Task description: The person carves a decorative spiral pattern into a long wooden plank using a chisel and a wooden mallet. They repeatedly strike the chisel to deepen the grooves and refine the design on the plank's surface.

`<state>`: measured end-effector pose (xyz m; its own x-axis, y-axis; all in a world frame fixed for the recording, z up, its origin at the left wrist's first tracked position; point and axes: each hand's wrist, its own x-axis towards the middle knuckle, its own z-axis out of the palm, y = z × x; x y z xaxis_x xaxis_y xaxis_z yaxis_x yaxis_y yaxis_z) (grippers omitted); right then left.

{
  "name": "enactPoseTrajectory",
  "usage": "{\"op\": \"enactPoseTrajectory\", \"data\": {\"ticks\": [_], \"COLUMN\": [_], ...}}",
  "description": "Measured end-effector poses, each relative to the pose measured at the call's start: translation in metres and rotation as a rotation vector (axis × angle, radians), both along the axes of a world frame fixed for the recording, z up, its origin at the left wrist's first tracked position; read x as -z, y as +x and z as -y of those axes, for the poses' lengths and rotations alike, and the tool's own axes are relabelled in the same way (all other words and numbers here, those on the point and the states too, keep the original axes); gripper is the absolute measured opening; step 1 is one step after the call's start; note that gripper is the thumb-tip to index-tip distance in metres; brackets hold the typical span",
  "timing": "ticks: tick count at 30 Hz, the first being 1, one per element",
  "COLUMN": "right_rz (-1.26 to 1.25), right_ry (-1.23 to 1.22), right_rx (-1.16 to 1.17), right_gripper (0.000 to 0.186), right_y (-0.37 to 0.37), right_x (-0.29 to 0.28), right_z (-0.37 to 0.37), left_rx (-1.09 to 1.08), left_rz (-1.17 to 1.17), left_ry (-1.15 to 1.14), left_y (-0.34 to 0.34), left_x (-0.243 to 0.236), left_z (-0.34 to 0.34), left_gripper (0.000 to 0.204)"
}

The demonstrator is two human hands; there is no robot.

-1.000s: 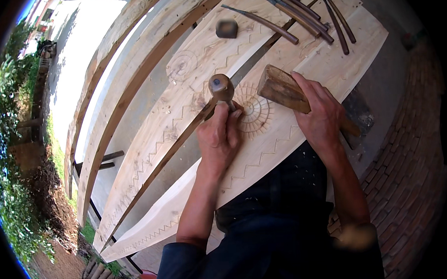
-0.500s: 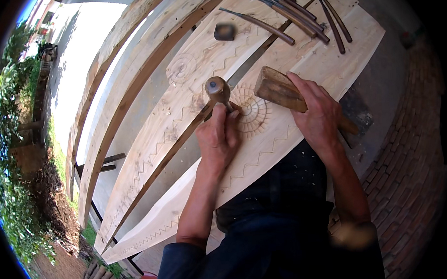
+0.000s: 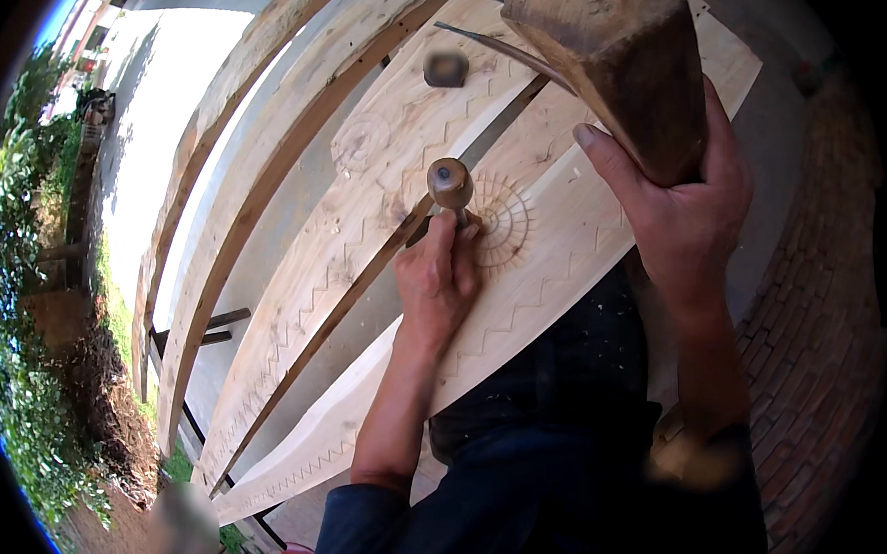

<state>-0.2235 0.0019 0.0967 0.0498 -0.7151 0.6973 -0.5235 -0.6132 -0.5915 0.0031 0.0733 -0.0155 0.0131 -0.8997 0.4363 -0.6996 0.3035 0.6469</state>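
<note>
Left hand (image 3: 432, 282) clasps a chisel (image 3: 450, 183), right hand (image 3: 693, 221) a mallet (image 3: 618, 71) aloft — carving, apparently. The next blow likely needs square aim.

L grip (image 3: 437, 277) curled, R grip (image 3: 696, 214) up

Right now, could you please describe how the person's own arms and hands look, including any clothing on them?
The left hand and right hand are bare; no gloves, watch or bracelet show. The left sleeve is plain dark navy, ending near the elbow. The right sleeve looks equally dark; a blurred brownish patch there is unclear.
</note>
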Motion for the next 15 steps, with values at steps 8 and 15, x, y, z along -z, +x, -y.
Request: {"op": "enactPoseTrajectory", "data": {"ticks": [8,15], "right_rz": [-0.047,-0.490], "right_ry": [-0.033,-0.117], "right_rx": [-0.100,-0.058], "right_gripper": [0.068,0.082], "right_y": [-0.003,-0.001], "right_x": [-0.031,-0.030], "right_z": [0.023,0.016], "left_rx": [0.006,0.018], "left_rz": [0.014,-0.020], "left_ry": [-0.028,-0.033], "left_y": [0.002,0.001], "left_x": [0.001,0.001], "left_z": [0.000,0.003], "left_gripper": [0.016,0.018]}}
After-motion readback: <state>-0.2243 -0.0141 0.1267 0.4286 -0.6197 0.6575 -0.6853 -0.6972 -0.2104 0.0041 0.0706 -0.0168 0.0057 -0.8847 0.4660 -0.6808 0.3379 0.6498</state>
